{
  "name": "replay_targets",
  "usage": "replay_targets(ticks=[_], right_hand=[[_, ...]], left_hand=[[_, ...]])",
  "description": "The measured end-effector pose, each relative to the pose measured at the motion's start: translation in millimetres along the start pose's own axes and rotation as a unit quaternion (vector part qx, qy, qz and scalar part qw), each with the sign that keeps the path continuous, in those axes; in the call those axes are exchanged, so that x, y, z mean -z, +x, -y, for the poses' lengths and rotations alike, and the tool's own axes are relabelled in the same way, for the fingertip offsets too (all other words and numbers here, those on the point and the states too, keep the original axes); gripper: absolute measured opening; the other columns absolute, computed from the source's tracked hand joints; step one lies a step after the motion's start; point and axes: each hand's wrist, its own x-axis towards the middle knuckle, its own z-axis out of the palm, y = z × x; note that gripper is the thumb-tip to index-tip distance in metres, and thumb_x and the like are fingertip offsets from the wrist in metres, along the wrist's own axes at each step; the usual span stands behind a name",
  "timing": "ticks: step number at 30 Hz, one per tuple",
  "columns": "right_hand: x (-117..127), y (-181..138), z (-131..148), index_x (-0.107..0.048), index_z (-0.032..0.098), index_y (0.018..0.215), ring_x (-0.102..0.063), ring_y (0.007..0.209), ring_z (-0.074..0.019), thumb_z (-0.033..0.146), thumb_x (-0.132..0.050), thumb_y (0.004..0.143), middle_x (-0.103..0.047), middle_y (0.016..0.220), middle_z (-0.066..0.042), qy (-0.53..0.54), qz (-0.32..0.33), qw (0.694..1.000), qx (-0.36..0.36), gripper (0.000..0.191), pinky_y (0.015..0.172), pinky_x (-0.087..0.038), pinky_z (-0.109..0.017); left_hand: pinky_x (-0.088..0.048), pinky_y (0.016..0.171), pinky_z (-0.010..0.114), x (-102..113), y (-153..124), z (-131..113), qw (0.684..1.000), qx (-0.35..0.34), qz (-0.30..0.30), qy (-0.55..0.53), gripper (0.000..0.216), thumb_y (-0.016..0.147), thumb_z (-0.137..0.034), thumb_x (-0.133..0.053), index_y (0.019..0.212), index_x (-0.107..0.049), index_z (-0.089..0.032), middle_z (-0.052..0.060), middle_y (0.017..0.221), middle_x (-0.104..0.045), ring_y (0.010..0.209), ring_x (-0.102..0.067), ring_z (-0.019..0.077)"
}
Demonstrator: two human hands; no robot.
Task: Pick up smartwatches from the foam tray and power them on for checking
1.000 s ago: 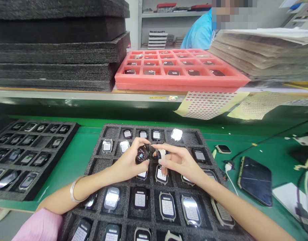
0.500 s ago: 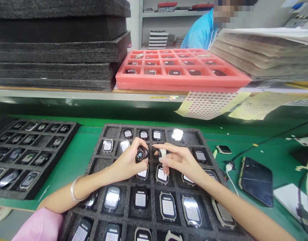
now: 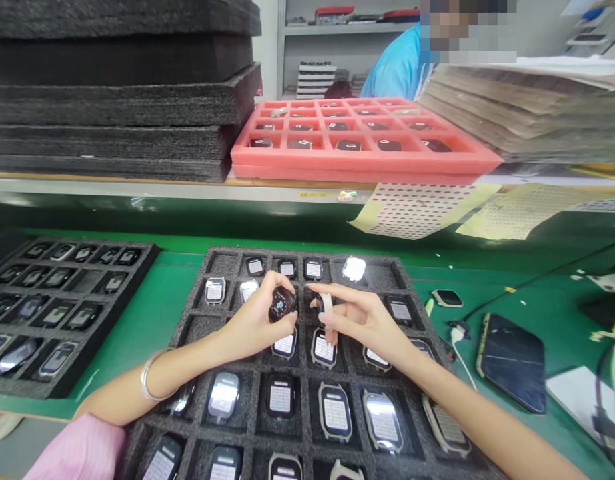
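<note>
My left hand (image 3: 262, 313) is closed on a dark round-faced smartwatch (image 3: 283, 303), pinched at its edge between thumb and forefinger. A small blue and white graphic is lit on its screen. Just to the right, my right hand (image 3: 355, 317) curls round a pale-edged piece (image 3: 326, 304), seen edge-on. Its dark side is partly covered by the fingers, so I cannot tell its kind for certain. Both hands are above a black foam tray (image 3: 190, 327) whose compartments hold several watches, many with lit white screens. One pale-framed watch (image 3: 324, 347) lies below my right fingers.
Another foam tray (image 3: 147, 273) of watches stands at the left. A dark phone (image 3: 512, 363), a watch (image 3: 446, 298) and cables lie at the right. Above, a shelf holds stacked black foam (image 3: 117, 107), a pink tray (image 3: 362, 163) and stacked sheets (image 3: 517, 113). A person in blue (image 3: 395, 63) is behind.
The round watch has tilted slightly in my left hand and its screen looks dimmer. The pale-edged piece has turned a little in my right hand. Both hands stay over nearly the same spot.
</note>
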Motion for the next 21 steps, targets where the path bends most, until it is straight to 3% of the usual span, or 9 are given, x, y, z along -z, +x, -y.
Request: replay_targets(ticks=[4,9,13,17,21], right_hand=[[-0.3,-2.0,1.8,-0.061,0.013,0.119,-0.060,0.048,-0.0117,0.033,-0.070,0.079,-0.065,0.073,-0.003,-0.003,-0.006,1.000,0.004,0.045,0.051,-0.051,-0.025],[0.0,-2.0,-0.1,-0.056,0.013,0.127,-0.061,0.049,-0.0138,0.033,-0.067,0.082,-0.064,0.060,0.000,0.006,0.010,1.000,-0.008,0.050,0.054,-0.052,-0.026],[1.1,-0.9,-2.2,-0.056,0.015,0.127,-0.062,0.050,-0.0128,0.031,-0.068,0.082,-0.069,0.076,-0.003,0.032,0.009,0.999,-0.011,0.050,0.055,-0.053,-0.026],[2.3,0.1,-4.9,-0.056,0.013,0.126,-0.061,0.049,-0.0141,0.029,-0.066,0.084,-0.065,0.060,0.000,0.045,0.020,0.999,-0.022,0.046,0.054,-0.053,-0.026],[1.5,2.7,-6.6,-0.050,0.018,0.130,-0.065,0.054,-0.0159,0.030,-0.066,0.083,-0.067,0.081,-0.004,0.104,0.026,0.994,-0.025,0.051,0.054,-0.055,-0.029]], left_hand=[[-0.037,0.069,0.026,0.2,-0.1,-0.3,1.000,0.009,-0.014,-0.022,0.026,0.074,-0.010,-0.052,0.095,-0.041,-0.021,-0.001,0.085,-0.043,0.076,-0.044,0.0151],[-0.037,0.071,0.027,1.5,0.7,-0.9,1.000,0.018,-0.016,-0.019,0.025,0.076,-0.010,-0.051,0.095,-0.041,-0.021,-0.001,0.084,-0.043,0.076,-0.045,0.0150],[-0.038,0.072,0.027,1.7,1.8,-0.8,1.000,0.021,-0.011,-0.016,0.025,0.077,-0.010,-0.051,0.096,-0.040,-0.021,-0.001,0.085,-0.043,0.077,-0.046,0.0148],[-0.039,0.070,0.026,1.2,1.9,1.1,1.000,0.025,-0.006,-0.005,0.024,0.077,-0.009,-0.052,0.095,-0.041,-0.021,-0.001,0.085,-0.043,0.076,-0.046,0.0142],[-0.044,0.061,0.025,-0.3,1.7,5.4,0.996,0.053,0.017,-0.076,0.035,0.079,-0.015,-0.055,0.110,-0.040,-0.022,0.002,0.095,-0.046,0.072,-0.049,0.0128]])
